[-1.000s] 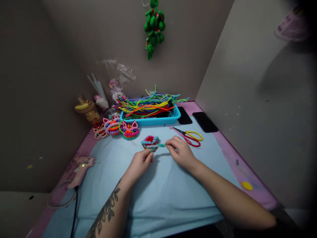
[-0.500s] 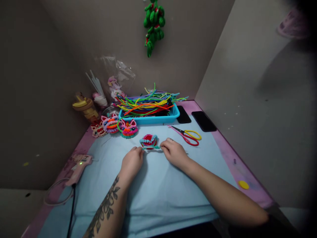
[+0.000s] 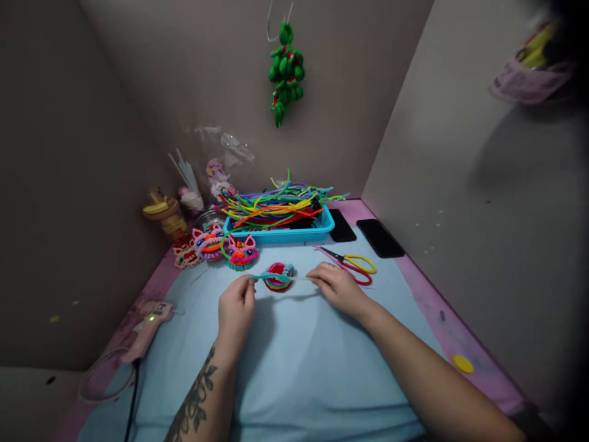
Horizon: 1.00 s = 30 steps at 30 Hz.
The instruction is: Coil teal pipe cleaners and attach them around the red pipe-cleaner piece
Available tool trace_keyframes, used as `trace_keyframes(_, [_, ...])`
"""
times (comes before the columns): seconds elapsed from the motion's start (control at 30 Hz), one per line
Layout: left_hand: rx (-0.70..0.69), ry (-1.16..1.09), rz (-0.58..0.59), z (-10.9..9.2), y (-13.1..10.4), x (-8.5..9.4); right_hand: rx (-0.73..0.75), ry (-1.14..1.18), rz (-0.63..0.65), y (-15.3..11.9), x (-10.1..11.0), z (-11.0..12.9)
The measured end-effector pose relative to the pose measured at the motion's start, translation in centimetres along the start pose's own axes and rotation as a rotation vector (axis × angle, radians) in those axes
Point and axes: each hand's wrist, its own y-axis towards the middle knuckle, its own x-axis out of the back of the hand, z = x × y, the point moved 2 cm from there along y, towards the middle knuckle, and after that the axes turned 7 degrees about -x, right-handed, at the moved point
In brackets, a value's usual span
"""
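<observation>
A thin teal pipe cleaner (image 3: pixel 271 277) stretches between my two hands, its right part looking pale. My left hand (image 3: pixel 237 302) pinches the teal end. The pale end is between the fingertips of my right hand (image 3: pixel 339 287). Just behind this strand, a round coiled piece (image 3: pixel 278 286) in red, pink and other colours lies on the blue cloth (image 3: pixel 294 362), with curly light-blue bits on top. Whether the strand touches the piece is not clear. Scissors (image 3: pixel 359 264) with yellow and red handles lie behind my right hand.
A blue tray (image 3: pixel 280 235) of colourful pipe cleaners stands at the back, two black phones (image 3: pixel 380 238) to its right. Finished animal faces (image 3: pixel 242 252) sit left of centre. A pink glue gun (image 3: pixel 146 331) with a cord lies at the left; a yellow disc (image 3: pixel 462 364) at the right.
My hands have moved apart, left hand leftward and right hand rightward, and more of the strand shows between them. The camera view has tilted up slightly.
</observation>
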Motion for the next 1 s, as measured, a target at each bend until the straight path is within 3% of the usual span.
trace_keyframes(0.13, [0.088,-0.091,-0.097,-0.1,0.2,0.5,-0.144,-0.062,-0.219,0.4,1.5,-1.4])
trace_keyframes(0.27, [0.101,-0.156,-0.069,-0.6,0.3,0.5,-0.378,0.032,-0.395,0.3,2.2,-2.4])
trace_keyframes(0.4, [0.095,-0.174,-0.014,-0.7,0.1,-0.1,-0.456,0.245,-0.348,0.0,1.4,-1.5])
trace_keyframes(0.57, [0.015,-0.163,0.094,-0.8,-0.5,-1.4,-0.431,0.521,-0.06,-0.2,-1.2,0.9])
trace_keyframes(0.67, [-0.087,-0.174,0.189,-1.1,-1.0,-2.2,-0.373,0.529,0.022,-0.2,-1.9,2.1])
trace_keyframes(0.8, [-0.166,-0.226,0.209,-1.4,-1.3,-2.6,-0.352,0.374,-0.035,0.1,-1.4,2.2])
trace_keyframes(1.0, [-0.168,-0.285,0.021,-0.5,-1.6,-3.1,-0.506,0.344,-0.209,2.2,1.9,-0.5])
